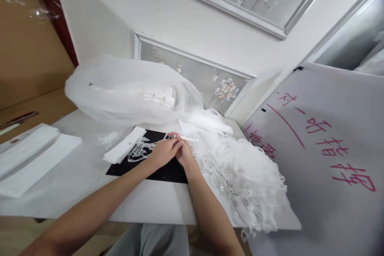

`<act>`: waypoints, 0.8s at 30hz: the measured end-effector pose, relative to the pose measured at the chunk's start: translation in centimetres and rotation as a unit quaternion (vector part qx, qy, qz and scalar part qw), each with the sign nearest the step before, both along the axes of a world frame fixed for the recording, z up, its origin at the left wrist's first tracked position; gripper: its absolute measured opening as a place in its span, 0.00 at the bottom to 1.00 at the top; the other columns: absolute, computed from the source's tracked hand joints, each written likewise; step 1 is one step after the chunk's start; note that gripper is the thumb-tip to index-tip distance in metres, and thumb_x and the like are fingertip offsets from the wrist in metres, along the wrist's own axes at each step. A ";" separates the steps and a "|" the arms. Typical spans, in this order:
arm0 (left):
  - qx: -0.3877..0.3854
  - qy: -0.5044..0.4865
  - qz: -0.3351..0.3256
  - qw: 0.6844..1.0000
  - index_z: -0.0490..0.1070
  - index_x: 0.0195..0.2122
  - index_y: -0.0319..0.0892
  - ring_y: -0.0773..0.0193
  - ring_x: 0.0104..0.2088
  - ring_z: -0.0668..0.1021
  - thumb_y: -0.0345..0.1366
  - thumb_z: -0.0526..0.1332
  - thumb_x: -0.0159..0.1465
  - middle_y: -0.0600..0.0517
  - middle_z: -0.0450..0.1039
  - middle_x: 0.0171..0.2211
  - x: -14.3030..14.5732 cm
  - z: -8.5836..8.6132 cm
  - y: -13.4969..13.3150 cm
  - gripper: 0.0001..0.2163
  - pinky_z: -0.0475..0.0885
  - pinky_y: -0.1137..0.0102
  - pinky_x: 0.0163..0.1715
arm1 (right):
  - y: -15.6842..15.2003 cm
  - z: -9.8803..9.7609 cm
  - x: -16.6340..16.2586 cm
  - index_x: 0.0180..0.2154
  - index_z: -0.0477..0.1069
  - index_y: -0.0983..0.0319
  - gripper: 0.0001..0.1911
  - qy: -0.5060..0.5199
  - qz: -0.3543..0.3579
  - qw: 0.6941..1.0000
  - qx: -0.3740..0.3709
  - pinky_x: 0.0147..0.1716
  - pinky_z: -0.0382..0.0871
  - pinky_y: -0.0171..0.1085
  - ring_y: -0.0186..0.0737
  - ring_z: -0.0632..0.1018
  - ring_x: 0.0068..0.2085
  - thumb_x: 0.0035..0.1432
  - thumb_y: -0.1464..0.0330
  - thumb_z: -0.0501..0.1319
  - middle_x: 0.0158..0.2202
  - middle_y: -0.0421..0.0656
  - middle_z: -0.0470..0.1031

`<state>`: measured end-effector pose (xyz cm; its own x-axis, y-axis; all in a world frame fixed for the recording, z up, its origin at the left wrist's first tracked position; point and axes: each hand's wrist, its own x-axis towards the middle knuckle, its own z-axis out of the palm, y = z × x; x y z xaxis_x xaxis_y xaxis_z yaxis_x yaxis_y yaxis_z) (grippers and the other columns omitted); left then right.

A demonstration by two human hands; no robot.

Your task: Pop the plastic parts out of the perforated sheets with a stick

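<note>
My left hand [164, 153] and my right hand [185, 153] meet above a black mat [168, 173], with their fingers closed together. From between the fingertips a narrow white strip [189, 139] sticks out to the right; both hands seem to pinch it. Left of the hands, a stack of folded white pieces [124, 145] lies partly on the mat. Thin clear-white straps [138, 151] trail from that stack toward my left hand. The fingers hide the held end of the strip. A big tangled heap of white loops and straps [246, 172] lies right of my right hand.
Behind the mat lies a large translucent plastic bag [120, 92] with white pieces inside. More folded white pieces [39, 160] lie at the table's left. A board with red writing [324, 160] borders the right side. The table's front edge [156, 219] runs before my lap.
</note>
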<state>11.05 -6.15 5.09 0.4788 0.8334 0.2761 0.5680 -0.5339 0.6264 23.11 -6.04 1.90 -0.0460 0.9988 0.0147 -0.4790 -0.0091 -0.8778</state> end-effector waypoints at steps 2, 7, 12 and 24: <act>-0.033 -0.091 0.002 0.995 0.68 0.32 0.42 0.60 0.30 0.75 0.48 0.45 0.70 0.49 0.73 0.28 0.3 -1.0 0.0 0.20 0.64 0.68 0.32 | 0.2 -0.1 -0.2 0.41 0.76 0.60 0.19 -0.003 0.009 1.000 -0.003 0.37 0.70 0.36 0.39 0.75 0.35 0.54 0.53 0.64 0.32 0.42 0.76; -0.068 -0.177 -0.029 0.981 0.64 0.28 0.42 0.64 0.27 0.70 0.46 0.48 0.69 0.54 0.67 0.24 -0.4 -1.9 -0.7 0.17 0.63 0.70 0.30 | 0.1 0.1 -0.5 0.43 0.76 0.61 0.19 0.007 0.018 1.000 -0.010 0.32 0.68 0.34 0.37 0.74 0.31 0.54 0.55 0.65 0.31 0.42 0.76; -0.048 -0.127 -0.060 0.989 0.71 0.32 0.43 0.64 0.27 0.71 0.45 0.50 0.68 0.54 0.72 0.26 -0.6 -1.7 -1.6 0.15 0.63 0.70 0.31 | 0.3 0.7 0.2 0.43 0.74 0.56 0.18 0.072 -0.054 0.996 -0.010 0.39 0.70 0.36 0.39 0.76 0.42 0.53 0.54 0.66 0.48 0.44 0.75; 0.008 0.009 -0.087 0.996 0.66 0.35 0.44 0.59 0.27 0.75 0.42 0.46 0.70 0.50 0.73 0.27 0.1 -2.7 -2.2 0.13 0.64 0.68 0.30 | 0.3 0.0 -0.8 0.46 0.72 0.54 0.20 0.071 -0.065 0.995 -0.032 0.38 0.71 0.36 0.37 0.76 0.40 0.54 0.52 0.64 0.47 0.42 0.75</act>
<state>11.12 -8.36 2.34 0.6214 0.7323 0.2786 0.4766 -0.6354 0.6075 22.29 -5.75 1.93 0.0808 0.9953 -0.0525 -0.5995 0.0064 -0.8004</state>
